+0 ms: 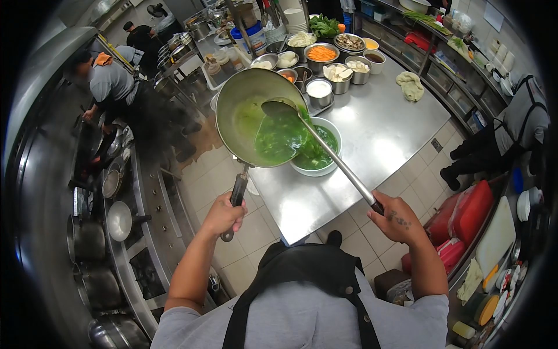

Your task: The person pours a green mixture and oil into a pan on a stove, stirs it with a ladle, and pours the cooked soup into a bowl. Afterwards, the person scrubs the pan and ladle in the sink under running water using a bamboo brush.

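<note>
My left hand (224, 216) is wrapped round the dark handle of a wok (237, 119), which is tilted to the right. Green soup (279, 136) with leafy bits lies in the low side of the wok and runs over its rim into a white bowl (333, 129) on the steel table. In my right hand (395, 218) is the end of a long-handled ladle (334, 156). The ladle's round head is over the wok, at the upper edge of the soup. Part of the bowl is hidden beneath the wok and the ladle's handle.
Behind the bowl stand metal containers of cut vegetables (321, 53) and a white-filled pot (318, 89). A cloth (410, 86) lies on the steel table (372, 136). Stoves with pans (120, 221) line the left. One person (113, 81) works there; another (517, 119) stands right.
</note>
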A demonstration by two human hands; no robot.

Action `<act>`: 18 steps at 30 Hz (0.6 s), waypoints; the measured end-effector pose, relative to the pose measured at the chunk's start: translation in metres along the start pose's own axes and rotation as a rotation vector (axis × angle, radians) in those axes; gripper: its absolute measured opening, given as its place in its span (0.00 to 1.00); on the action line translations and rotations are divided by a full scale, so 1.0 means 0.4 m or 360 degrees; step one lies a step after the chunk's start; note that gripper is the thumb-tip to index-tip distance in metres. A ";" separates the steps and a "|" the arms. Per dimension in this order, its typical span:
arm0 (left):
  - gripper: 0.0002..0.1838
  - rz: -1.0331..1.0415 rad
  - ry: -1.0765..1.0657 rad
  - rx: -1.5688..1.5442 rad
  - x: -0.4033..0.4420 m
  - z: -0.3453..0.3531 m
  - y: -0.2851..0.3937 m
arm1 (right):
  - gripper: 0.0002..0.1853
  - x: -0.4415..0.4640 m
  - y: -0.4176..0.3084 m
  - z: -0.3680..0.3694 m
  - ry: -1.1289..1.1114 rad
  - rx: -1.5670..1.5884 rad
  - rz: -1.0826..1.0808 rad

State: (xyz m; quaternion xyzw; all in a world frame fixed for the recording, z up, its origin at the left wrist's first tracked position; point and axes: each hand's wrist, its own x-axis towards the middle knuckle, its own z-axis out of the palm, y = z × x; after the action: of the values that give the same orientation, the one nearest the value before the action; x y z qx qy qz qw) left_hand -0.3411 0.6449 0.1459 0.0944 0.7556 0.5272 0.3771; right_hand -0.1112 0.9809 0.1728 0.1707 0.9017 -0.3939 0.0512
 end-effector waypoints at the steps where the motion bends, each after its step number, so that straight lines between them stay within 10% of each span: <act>1: 0.07 0.0000 0.0001 0.0014 0.000 0.001 0.003 | 0.16 -0.002 0.014 0.010 0.0042 0.0015 -0.0040; 18: 0.05 0.0078 0.0086 0.0240 -0.006 -0.004 0.040 | 0.17 -0.042 0.036 0.028 0.0082 0.0063 -0.0018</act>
State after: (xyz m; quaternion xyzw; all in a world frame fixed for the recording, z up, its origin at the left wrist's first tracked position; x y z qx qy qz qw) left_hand -0.3447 0.6492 0.1611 0.1268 0.8006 0.4801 0.3355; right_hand -0.0907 0.9773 0.1590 0.1766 0.8958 -0.4073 0.0223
